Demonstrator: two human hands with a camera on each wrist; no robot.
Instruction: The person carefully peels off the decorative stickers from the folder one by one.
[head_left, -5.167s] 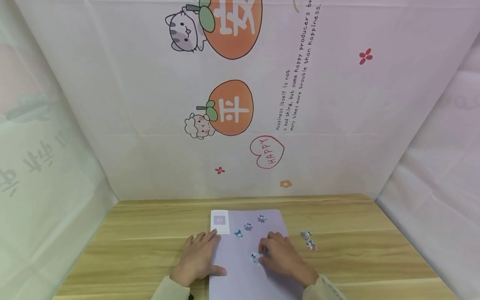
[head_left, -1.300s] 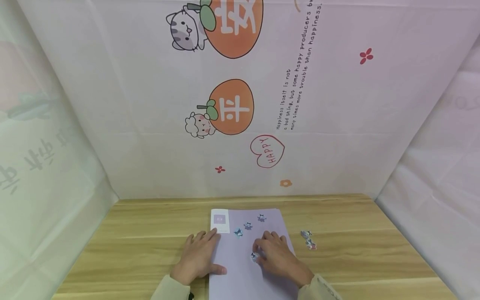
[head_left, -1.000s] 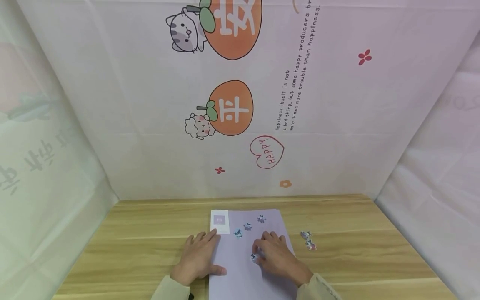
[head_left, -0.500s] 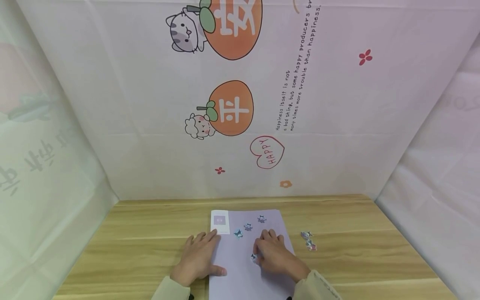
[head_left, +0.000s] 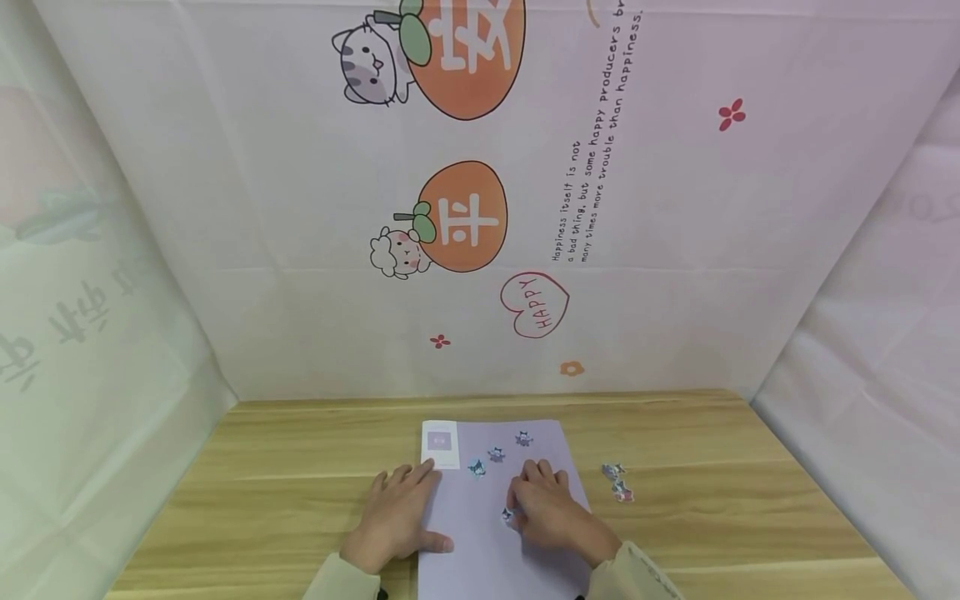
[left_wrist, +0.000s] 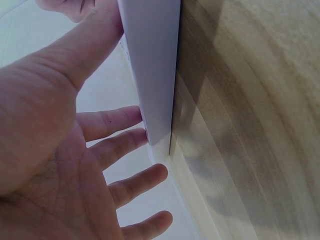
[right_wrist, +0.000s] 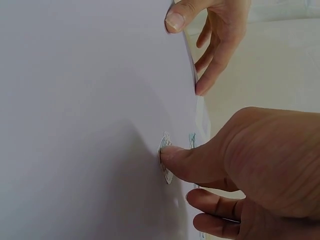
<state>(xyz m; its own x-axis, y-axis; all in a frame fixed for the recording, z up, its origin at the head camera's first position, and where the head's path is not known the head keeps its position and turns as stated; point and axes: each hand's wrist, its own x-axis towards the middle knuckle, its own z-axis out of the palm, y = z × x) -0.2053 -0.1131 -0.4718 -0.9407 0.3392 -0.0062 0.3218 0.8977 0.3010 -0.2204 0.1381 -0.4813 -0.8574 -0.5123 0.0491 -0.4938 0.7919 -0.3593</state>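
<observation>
A thick lavender book or box (head_left: pixel 468 571) lies flat on the wooden table; which of the two, I cannot tell. My left hand (head_left: pixel 393 517) rests along its left side, with thumb and fingertips touching the edge and fingers spread. Over the right part, my right hand (head_left: pixel 551 508) presses its thumb on a small cartoon sticker (head_left: pixel 507 516). In the right wrist view that sticker (right_wrist: pixel 165 175) looks flat against the lavender surface under the thumb, the other fingers bent. Farther up sit three more stickers: one bluish sticker (head_left: pixel 477 467), a middle sticker (head_left: pixel 496 454) and a far sticker (head_left: pixel 523 437).
A white label (head_left: pixel 442 460) covers the lavender thing's far left corner. To its right on the table (head_left: pixel 697 517) lie two loose stickers (head_left: pixel 622 490), close together. A white printed cloth (head_left: pixel 645 317) stands behind the table and along both sides.
Over the past five seconds my right hand has shifted slightly left, its thumb now on the near sticker. In the last half second hardly anything moves. My left hand stays in place.
</observation>
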